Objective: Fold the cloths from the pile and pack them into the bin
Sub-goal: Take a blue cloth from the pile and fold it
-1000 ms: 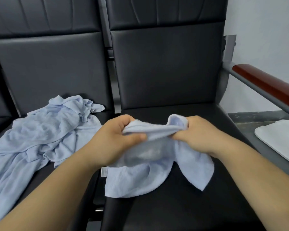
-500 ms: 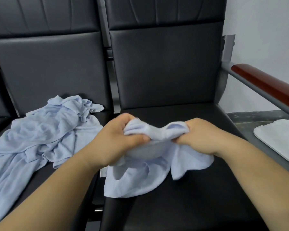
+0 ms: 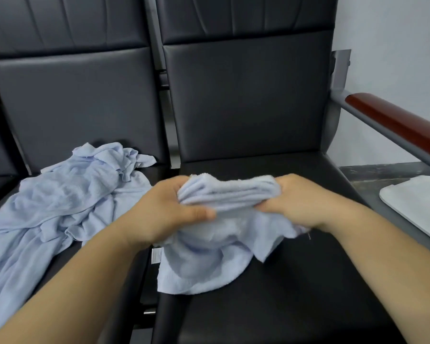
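Far left: pile (image 3: 60, 202) of light-blue cloths, crumpled and unfolded, spread over the left seat (image 3: 8, 187), top of the heap against the black backrest (image 3: 85, 108), lower part trailing off toward the near-left frame edge. Pile is just beside the left forearm, apart from the held cloth. Left hand (image 3: 166, 209): fingers curled round the left end of a light-blue cloth (image 3: 224, 194), thumb laid across the front and pressing the layers, firm grip. The cloth is gathered between both hands into a thick band of several stacked layers, raised above the right seat (image 3: 308, 281). The rest of it hangs loose and rumpled below the hands, its lower edge lying on the front-left part of that seat and reaching over the gap between the two seats. Small white tag (image 3: 156, 255) shows on the cloth's left edge, under the left wrist. Right hand (image 3: 301, 202): fingers curled round the right end of the band, knuckles up, also gripping; fingertips hidden in fabric. Both forearms bare, coming in from the bottom corners. Behind is the right backrest (image 3: 246, 100), black and padded. Right of it a grey frame carries a reddish-brown armrest (image 3: 395, 122). Far right, a pale flat slab (image 3: 417, 202) with a rounded corner, cut by the frame edge; cannot tell what it is. Light wall (image 3: 395, 45) above.
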Tool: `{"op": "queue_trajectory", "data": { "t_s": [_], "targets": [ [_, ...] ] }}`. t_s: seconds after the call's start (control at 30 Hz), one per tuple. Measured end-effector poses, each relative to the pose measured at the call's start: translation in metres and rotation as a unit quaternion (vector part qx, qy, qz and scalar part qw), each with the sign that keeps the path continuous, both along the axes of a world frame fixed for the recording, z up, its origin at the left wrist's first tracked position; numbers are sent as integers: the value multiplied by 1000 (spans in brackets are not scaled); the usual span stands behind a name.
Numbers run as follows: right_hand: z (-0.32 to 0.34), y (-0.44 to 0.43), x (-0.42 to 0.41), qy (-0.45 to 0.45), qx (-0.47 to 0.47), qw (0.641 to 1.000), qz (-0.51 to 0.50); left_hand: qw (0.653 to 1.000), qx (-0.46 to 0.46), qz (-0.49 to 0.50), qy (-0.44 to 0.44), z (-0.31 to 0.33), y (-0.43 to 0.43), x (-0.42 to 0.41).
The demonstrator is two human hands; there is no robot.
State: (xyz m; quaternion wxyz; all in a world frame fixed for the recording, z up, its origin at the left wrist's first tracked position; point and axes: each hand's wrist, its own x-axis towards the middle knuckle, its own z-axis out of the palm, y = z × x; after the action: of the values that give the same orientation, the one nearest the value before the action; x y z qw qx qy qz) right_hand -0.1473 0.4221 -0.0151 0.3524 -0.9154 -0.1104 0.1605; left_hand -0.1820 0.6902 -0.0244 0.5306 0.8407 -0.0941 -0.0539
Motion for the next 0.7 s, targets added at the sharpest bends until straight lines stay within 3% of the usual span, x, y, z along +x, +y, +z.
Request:
{"op": "queue_trajectory", "data": {
  "t_s": [0.1,0.23,0.3,0.37,0.43,0.47,0.53,0.6,0.63,0.7],
  "targets": [
    [7,-6,0,58,203,975,-66,987,160,-3,27,-10,7,1],
    [7,-3,-2,129,303,944,-14,991,115,61,8,-13,3,5],
    [6,-2,-2,116,254,960,31,996,34,84,-10,-7,-1,4],
    [4,0,-2,41,70,995,58,993,-63,99,2,-1,-4,1],
    [0,4,0,20,-69,995,67,994,-76,73,11,4,-6,-1],
    [-1,5,1,21,-94,994,55,998,-37,44,12,7,-8,-2],
    [3,5,1,9,-64,997,30,993,112,-24,-12,7,-9,-2],
    [11,5,-3,33,60,998,2,975,222,-23,-16,-1,-10,-1],
    [13,4,-5,59,119,991,-11,973,228,-11,-7,-4,-10,-1],
    [13,2,-8,100,194,976,-13,990,140,24,17,-4,-10,-1]
  ]
}}
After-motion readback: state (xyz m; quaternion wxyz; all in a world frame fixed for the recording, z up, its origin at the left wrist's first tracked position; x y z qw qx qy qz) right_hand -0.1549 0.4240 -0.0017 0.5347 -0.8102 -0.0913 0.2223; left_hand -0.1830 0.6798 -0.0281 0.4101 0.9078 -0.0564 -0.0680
